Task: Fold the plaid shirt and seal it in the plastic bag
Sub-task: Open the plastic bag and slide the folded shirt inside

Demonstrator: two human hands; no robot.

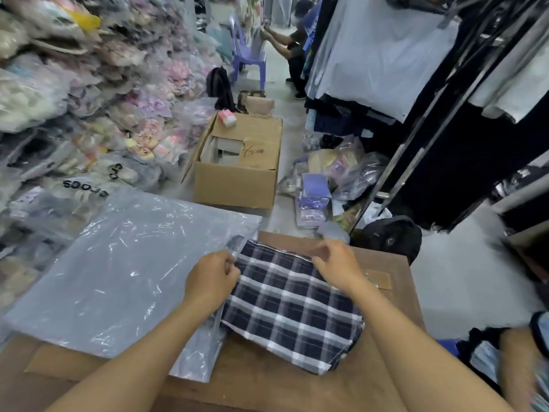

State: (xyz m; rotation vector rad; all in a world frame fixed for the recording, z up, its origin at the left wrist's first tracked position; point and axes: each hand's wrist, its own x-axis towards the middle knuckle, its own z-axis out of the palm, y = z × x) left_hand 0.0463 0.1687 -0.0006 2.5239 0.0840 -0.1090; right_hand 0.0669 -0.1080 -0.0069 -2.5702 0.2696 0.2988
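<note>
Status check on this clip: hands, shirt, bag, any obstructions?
Left hand pinching bag edge at shirt's left side; right hand at its far edge, grip unclear. Plaid shirt folded, on cardboard table, not bagged. Plastic bag flat alongside. Nothing obstructing.

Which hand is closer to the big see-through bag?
Left. The left hand is at the plastic bag's right edge, apparently pinching it; the right hand is farther right, over the plaid shirt.
</note>
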